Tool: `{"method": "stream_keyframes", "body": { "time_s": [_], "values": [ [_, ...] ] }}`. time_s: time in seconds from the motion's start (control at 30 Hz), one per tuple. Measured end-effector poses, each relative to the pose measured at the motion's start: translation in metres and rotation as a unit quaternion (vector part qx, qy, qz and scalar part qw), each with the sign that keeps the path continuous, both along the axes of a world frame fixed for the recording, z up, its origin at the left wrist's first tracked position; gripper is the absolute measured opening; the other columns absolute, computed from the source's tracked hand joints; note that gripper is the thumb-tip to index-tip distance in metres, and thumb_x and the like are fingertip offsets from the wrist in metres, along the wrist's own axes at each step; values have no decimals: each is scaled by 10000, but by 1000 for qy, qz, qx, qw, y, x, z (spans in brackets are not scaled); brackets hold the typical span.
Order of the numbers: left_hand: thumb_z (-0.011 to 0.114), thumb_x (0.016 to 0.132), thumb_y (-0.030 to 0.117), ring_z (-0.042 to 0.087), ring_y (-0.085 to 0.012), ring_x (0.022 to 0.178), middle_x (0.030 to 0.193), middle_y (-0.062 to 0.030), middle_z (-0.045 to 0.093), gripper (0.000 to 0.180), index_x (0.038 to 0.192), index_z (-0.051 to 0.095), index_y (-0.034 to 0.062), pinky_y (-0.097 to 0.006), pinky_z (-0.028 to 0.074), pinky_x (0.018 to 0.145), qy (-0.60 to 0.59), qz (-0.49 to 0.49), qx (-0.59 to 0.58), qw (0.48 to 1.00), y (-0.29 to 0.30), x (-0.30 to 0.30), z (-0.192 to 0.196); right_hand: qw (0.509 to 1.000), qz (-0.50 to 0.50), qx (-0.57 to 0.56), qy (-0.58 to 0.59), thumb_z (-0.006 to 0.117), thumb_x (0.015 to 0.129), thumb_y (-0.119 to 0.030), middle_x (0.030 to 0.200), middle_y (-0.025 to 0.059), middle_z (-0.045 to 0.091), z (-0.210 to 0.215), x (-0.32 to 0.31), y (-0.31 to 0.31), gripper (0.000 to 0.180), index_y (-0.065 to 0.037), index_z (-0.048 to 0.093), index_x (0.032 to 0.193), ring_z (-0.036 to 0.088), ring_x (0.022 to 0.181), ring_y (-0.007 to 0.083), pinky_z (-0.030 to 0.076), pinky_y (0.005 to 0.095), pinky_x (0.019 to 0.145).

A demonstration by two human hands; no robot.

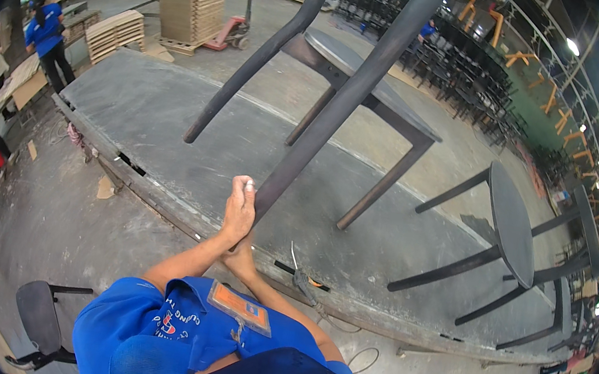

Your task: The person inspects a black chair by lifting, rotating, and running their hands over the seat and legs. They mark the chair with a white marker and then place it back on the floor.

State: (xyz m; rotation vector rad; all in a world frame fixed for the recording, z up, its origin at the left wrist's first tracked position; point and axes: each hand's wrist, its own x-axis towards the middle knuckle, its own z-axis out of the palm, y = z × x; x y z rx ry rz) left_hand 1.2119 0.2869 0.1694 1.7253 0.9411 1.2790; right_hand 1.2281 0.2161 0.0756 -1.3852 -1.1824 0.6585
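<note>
A dark wooden chair (327, 135) stands large in front of me on a long grey worktable (154, 104). Its nearest leg slants down past the table's near edge, toward my body. My left hand (239, 208) is closed around the lower part of this leg, thumb upward. Just below, my right hand (238, 260) is at the leg's bottom end, partly covered by my left wrist; its fingers are hidden. To the right, another dark chair (511, 226) lies tipped on the worktable with its legs spread toward me.
More dark chairs (589, 227) crowd the table's right end. A cord with a tool (303, 283) lies at the near edge. A chair (41, 316) sits on the floor at lower left. Workers in blue (45, 36) stand at left, near stacked boards (190, 8) and a red pallet jack (228, 33).
</note>
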Motion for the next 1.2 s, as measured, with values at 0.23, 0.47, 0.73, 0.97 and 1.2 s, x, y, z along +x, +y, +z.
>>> {"method": "stream_keyframes", "body": {
  "time_s": [0.23, 0.47, 0.73, 0.97, 1.2],
  "values": [
    [338, 1006, 288, 549, -202, 635, 745, -117, 548, 277, 1048, 466, 44, -362, 446, 626, 6, 162, -22, 987, 33, -47, -22, 977, 169, 21, -126, 634, 836, -120, 1296, 188, 462, 13, 61, 10, 560, 1, 381, 1321, 423, 1247, 306, 341, 401, 1039],
    [325, 1012, 265, 513, -138, 570, 659, -58, 496, 256, 995, 464, 51, -305, 421, 577, -42, 209, -17, 977, 111, -94, -18, 911, -383, 144, 58, 508, 912, -502, 1224, 173, 478, 45, 293, 23, 665, 37, 395, 1286, 445, 1167, 286, 339, 399, 994],
    [320, 1014, 295, 511, -122, 552, 598, -31, 486, 285, 980, 475, 59, -293, 411, 560, -59, 203, -50, 976, 143, -100, -8, 938, -185, 136, 259, 409, 802, -762, 797, 107, 561, 50, 316, 35, 775, -18, 528, 984, 567, 745, 254, 463, 374, 729],
    [330, 1014, 324, 507, -121, 491, 646, -61, 499, 303, 988, 468, 55, -290, 413, 474, -28, 88, -62, 994, 148, -65, -2, 899, -416, 97, 95, 372, 828, -754, 657, 81, 538, 136, 290, -58, 759, -16, 541, 869, 547, 584, 200, 463, 316, 570],
    [329, 1012, 322, 531, -176, 429, 647, -79, 487, 280, 1008, 442, 66, -316, 448, 381, -118, -119, -343, 924, 133, -3, -22, 837, -544, 17, -54, 419, 888, -652, 594, 57, 502, 202, 267, -132, 657, -10, 532, 802, 509, 511, 156, 433, 266, 491]
  ]
}}
